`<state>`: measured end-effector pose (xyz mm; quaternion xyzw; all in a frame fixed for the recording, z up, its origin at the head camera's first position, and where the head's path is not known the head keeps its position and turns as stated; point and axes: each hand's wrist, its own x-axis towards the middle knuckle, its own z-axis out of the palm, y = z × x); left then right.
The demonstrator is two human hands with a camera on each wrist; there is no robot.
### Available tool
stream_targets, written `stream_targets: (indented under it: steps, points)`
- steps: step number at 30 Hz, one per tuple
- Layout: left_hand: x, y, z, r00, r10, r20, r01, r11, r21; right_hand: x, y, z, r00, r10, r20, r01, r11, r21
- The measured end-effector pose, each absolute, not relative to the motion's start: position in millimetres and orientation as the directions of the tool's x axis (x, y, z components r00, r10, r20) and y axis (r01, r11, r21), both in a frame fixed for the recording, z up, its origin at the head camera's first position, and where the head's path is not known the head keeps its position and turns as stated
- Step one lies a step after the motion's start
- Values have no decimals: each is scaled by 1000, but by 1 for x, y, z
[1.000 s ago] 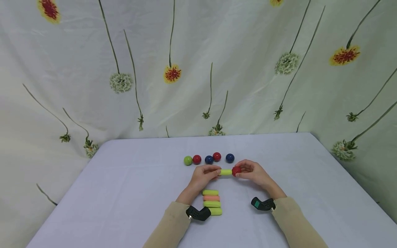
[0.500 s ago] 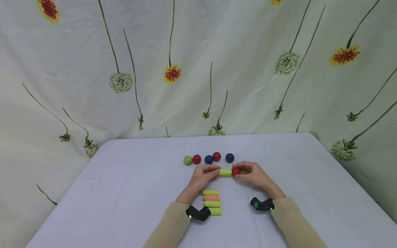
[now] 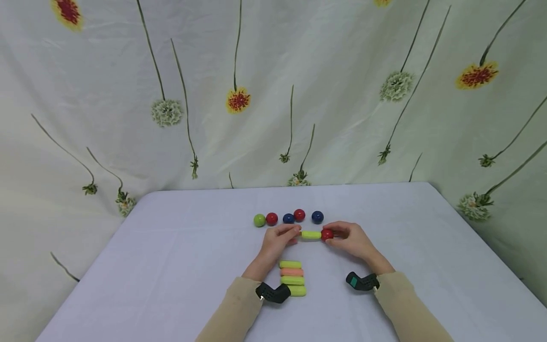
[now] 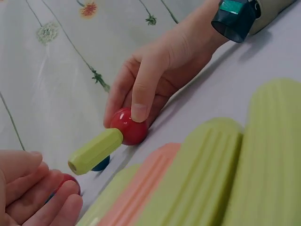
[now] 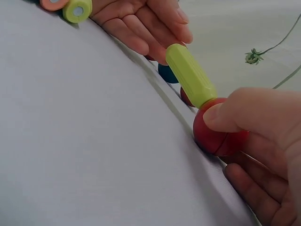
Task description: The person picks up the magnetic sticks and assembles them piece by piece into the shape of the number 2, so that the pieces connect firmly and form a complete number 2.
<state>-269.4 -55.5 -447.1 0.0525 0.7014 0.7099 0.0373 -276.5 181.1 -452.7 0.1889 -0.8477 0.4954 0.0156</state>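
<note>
From here, the yellow-green rod (image 3: 311, 235) juts from the red ball (image 3: 326, 234), touching it, its long axis running towards the left hand (image 3: 270, 244). The right hand (image 3: 353, 241) pinches that ball; the left, fingers loosely extended and gripping nothing, is near the rod's far end. Five loose balls (image 3: 288, 218) lie beyond the red ball on the bench (image 3: 171, 266), four more rods (image 3: 292, 280) on its near side.

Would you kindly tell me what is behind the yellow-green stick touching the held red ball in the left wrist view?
A blue ball peeks out below the stick, and floral cloth shows farther back. The stick covers the ball's upper part.
</note>
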Motion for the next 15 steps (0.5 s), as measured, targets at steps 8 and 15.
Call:
stream_targets:
  steps: [8, 15]
  points:
    - [-274, -71, -434, -988, -31, 150, 149, 6, 989, -277, 186, -452, -932, -297, 209, -326, 433, -841]
    - [-276, -99, -420, -967, -166, 192, 195, -3, 981, -279, 187, -453, -943, -281, 176, -287, 423, -860]
